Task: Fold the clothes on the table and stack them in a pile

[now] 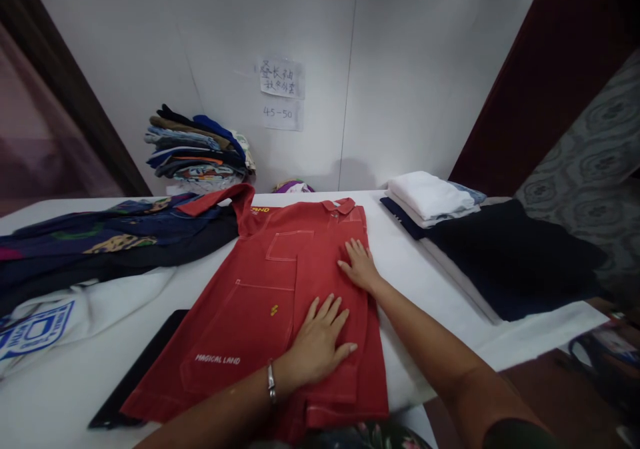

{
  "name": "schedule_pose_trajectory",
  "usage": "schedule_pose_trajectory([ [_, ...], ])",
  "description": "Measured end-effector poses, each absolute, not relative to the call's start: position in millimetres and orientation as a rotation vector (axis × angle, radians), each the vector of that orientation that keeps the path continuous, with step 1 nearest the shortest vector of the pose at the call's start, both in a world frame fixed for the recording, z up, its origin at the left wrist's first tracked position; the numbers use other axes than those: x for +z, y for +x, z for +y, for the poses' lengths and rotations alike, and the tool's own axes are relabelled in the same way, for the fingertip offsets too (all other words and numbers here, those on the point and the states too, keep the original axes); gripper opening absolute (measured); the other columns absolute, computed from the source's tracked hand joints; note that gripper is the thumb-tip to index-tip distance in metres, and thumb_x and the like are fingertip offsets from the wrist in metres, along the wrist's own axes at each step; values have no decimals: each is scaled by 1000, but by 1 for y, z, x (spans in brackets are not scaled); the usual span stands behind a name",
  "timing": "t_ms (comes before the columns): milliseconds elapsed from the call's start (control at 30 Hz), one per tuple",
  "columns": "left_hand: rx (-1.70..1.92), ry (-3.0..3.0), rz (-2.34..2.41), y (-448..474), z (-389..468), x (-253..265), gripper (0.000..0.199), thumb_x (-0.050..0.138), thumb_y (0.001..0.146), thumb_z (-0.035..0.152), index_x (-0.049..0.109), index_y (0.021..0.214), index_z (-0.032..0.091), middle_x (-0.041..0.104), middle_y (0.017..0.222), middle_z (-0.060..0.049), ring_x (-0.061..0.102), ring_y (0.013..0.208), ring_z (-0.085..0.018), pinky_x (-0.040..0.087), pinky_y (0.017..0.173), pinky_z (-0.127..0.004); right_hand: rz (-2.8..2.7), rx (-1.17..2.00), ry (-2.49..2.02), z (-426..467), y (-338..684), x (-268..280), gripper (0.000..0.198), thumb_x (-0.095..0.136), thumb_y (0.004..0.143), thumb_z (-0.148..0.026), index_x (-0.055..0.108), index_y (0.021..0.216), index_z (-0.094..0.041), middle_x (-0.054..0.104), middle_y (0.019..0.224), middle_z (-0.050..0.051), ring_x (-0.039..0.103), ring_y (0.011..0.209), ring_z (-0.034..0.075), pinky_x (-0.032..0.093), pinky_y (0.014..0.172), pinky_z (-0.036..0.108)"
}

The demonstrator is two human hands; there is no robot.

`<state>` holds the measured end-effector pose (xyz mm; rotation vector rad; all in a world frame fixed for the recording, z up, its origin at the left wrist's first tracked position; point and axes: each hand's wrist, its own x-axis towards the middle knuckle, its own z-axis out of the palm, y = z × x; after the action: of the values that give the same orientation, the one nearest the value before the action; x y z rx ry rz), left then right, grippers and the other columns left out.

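A red collared shirt (265, 262) lies spread on the white table, its right side folded inward over the front. My left hand (320, 342) rests flat on the lower part of that fold, fingers spread, a silver bracelet at the wrist. Higher up, near the fold's right edge, my right hand (359, 264) presses palm down with its fingers apart. One red sleeve (220, 201) stretches left, bent over other clothes. Under the shirt's lower left, a flat black object (137, 369) sticks out.
Dark patterned clothes (115, 236) and a white garment with blue print (75, 316) lie at left. A tall pile of folded clothes (200, 149) stands behind. White folded clothes (430, 196) and dark ones (515, 256) are stacked at right. Handwritten paper notes (281, 79) hang on the wall.
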<state>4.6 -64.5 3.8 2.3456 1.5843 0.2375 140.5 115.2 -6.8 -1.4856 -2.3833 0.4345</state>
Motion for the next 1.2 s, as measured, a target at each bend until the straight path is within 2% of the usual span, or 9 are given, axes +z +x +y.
schedule_pose_trajectory([
  [167, 260, 2350, 1587, 4, -66, 1, 67, 41, 89, 59, 42, 143, 18, 31, 153, -14, 20, 145, -28, 14, 117, -54, -2539, 405, -1611, 111, 136, -19, 69, 30, 94, -56, 32, 148, -12, 18, 158, 13, 12, 146, 27, 8, 115, 48],
  [500, 308, 2366, 1583, 5, -65, 0, 67, 42, 89, 59, 44, 141, 18, 33, 153, -14, 21, 144, -29, 16, 117, -55, -2479, 404, -1724, 116, 149, -19, 71, 27, 94, -59, 30, 149, -15, 15, 159, 12, 9, 146, 28, 9, 114, 50],
  [733, 425, 2304, 1631, 21, -93, 11, 56, 44, 88, 58, 56, 130, 23, 49, 143, -10, 41, 134, -27, 24, 114, -51, -2505, 376, -1711, 117, 155, -22, 67, 26, 94, -58, 32, 148, -18, 16, 159, 10, 10, 146, 25, 10, 114, 46],
  [800, 401, 2304, 1553, 26, -108, 11, 64, 44, 85, 64, 53, 133, 22, 46, 145, -11, 38, 135, -28, 25, 114, -51, -2497, 356, -1730, 120, 157, -21, 66, 25, 95, -58, 31, 149, -19, 16, 159, 10, 9, 146, 26, 10, 113, 47],
  [933, 340, 2324, 1428, 31, -124, 8, 77, 42, 83, 69, 43, 142, 19, 32, 153, -15, 25, 143, -31, 17, 117, -53, -2494, 334, -1773, 125, 158, -14, 65, 25, 96, -55, 30, 149, -17, 17, 159, 11, 11, 146, 27, 10, 113, 52],
  [1067, 364, 2318, 1427, 31, -126, 6, 75, 42, 85, 67, 41, 143, 20, 30, 154, -15, 23, 143, -30, 15, 118, -53, -2497, 315, -1752, 109, 148, -11, 66, 29, 95, -56, 35, 146, -15, 21, 157, 14, 12, 145, 30, 11, 113, 52],
  [1200, 432, 2311, 1407, 26, -126, 8, 68, 45, 86, 63, 44, 141, 24, 34, 153, -11, 26, 143, -28, 16, 118, -50, -2657, 362, -1427, 74, 138, -14, 67, 31, 95, -55, 33, 148, -13, 21, 157, 14, 14, 146, 26, 10, 115, 44],
])
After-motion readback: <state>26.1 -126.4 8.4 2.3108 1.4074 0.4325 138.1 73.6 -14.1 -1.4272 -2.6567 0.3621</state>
